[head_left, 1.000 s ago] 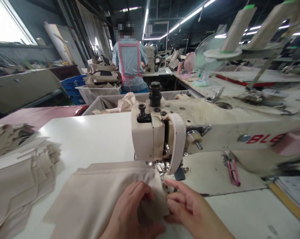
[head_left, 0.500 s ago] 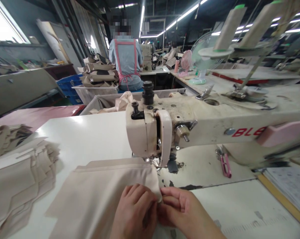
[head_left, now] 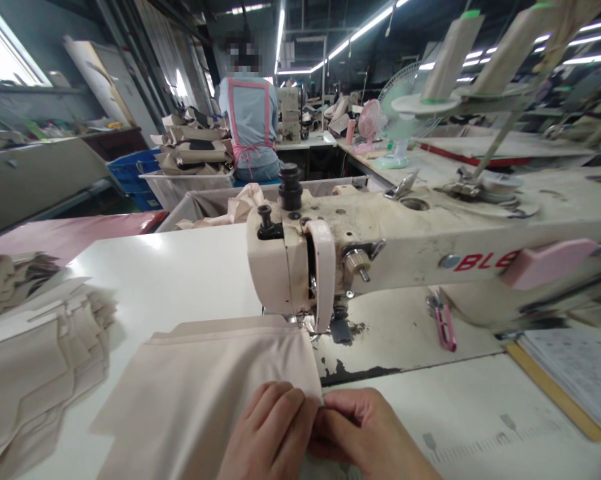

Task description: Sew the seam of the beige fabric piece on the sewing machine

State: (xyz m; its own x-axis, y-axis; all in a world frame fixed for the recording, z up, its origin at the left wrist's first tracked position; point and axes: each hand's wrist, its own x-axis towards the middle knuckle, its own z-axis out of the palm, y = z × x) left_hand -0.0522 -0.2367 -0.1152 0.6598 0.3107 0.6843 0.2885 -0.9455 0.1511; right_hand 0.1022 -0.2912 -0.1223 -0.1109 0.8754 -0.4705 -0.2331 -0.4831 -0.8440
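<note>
A beige fabric piece (head_left: 195, 380) lies on the white table, its far right corner under the needle area of the sewing machine (head_left: 300, 267). My left hand (head_left: 275, 427) is closed on the fabric's right edge, fingers bent over it. Close against it, my right hand (head_left: 365, 427) pinches the same edge, with thumb and fingertips partly hidden behind the left hand. Both hands are at the near side of the machine head. A neat folded seam runs along the fabric's far edge.
Stacked beige fabric pieces (head_left: 35, 353) lie at the left. Pink-handled thread snips (head_left: 445, 327) rest under the machine arm, and a clipboard with paper (head_left: 575, 373) is at the right. Thread cones (head_left: 450, 60) stand above. A person (head_left: 253, 127) sits ahead, back turned.
My hands have shifted slightly nearer along the fabric's right edge, and my right fingers have curled in tighter. The fabric stays under the machine head. The view has turned a little.
</note>
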